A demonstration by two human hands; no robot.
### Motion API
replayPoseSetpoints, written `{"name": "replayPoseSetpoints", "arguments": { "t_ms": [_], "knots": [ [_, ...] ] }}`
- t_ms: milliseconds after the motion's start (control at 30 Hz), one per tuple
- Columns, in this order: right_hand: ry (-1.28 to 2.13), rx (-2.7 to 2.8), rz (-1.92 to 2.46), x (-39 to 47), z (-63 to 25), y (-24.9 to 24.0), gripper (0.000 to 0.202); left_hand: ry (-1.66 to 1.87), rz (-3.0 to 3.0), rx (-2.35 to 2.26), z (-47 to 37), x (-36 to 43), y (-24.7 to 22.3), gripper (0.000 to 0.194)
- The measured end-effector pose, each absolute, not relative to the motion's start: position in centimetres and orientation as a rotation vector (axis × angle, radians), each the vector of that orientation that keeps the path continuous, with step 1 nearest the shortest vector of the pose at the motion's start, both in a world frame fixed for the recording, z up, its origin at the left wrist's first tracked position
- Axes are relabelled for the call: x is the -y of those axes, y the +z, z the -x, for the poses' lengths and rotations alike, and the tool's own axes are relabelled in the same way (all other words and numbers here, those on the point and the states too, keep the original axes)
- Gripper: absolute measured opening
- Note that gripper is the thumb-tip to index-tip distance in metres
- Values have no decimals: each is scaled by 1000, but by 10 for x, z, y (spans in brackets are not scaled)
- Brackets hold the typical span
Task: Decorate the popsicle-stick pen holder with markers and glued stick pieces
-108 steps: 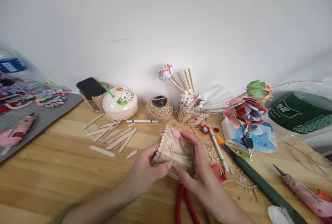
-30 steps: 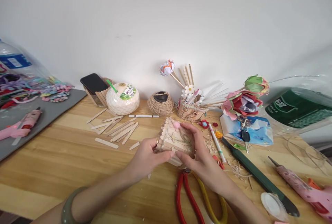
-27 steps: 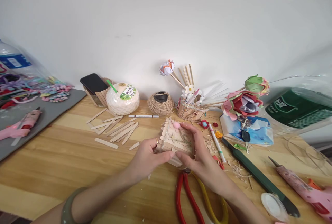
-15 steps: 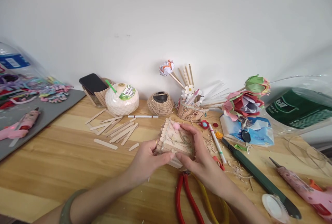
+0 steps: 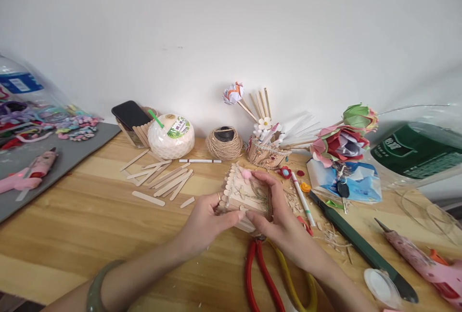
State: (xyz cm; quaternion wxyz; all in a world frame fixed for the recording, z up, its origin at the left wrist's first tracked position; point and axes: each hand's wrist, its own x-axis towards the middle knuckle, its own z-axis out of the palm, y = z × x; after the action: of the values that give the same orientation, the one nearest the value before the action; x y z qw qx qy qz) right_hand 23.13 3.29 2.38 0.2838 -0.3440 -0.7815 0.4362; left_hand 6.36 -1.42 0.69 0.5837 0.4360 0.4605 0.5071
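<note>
Between my two hands is a small box-like craft piece made of wooden craft sticks, tilted, with twine and a pink pom-pom on its face. My left hand grips its left side, thumb pressed on the lower front. My right hand wraps round the right side, its thumb close to the left thumb. The fingers behind the piece are hidden. Just below it on the wooden table lie red-handled pliers and a yellow-handled tool, their heads mostly covered by the piece and my right hand.
Loose craft sticks lie to the left, before a wrapped coconut. Behind stand a twine ball and a decorated pen holder. On the right are a marker, a dark green knife-like tool and a pink glue gun.
The view has shifted very slightly. Both hands keep the same hold on the craft-stick piece, and nothing on the table has visibly moved.
</note>
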Motion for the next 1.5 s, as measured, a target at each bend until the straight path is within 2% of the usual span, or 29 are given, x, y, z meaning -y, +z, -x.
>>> {"name": "replayPoseSetpoints", "arguments": {
  "t_ms": [200, 267, 333, 400, 467, 567, 800, 1133, 1200, 1333, 1500],
  "knots": [
    [1175, 2035, 899, -39, -235, 23, 57, 1123, -1050, -1036, -54, 7, 13, 32],
    [916, 1982, 950, -35, -237, 27, 53, 1175, -1047, -1060, -47, 4, 16, 32],
    [539, 1912, 954, -26, -237, 33, 37, 1299, -1038, -1109, -40, 0, 17, 32],
    [346, 1996, 858, -13, -232, 36, 19, 1438, -1024, -1150, -33, -4, 17, 34],
    [468, 2341, 739, 0, -220, 35, 13, 1522, -1022, -1174, -29, -7, 17, 38],
    [711, 2742, 745, 10, -199, 23, 17, 1526, -1061, -1186, -28, -9, 19, 37],
    [642, 2841, 767, 6, -180, -8, 19, 1488, -1143, -1081, -29, -6, 27, 30],
    [618, 2827, 783, 10, -184, -13, 18, 1459, -1125, -1028, -31, -4, 28, 29],
    [767, 2786, 754, 9, -188, -2, 20, 1452, -1112, -1042, -31, -4, 27, 31],
    [1287, 2433, 710, 3, -201, 34, 18, 1424, -1143, -1072, -31, -4, 26, 32],
    [1575, 1871, 886, -13, -218, 67, 15, 1360, -1216, -1099, -30, -4, 28, 36]
  ]
}}
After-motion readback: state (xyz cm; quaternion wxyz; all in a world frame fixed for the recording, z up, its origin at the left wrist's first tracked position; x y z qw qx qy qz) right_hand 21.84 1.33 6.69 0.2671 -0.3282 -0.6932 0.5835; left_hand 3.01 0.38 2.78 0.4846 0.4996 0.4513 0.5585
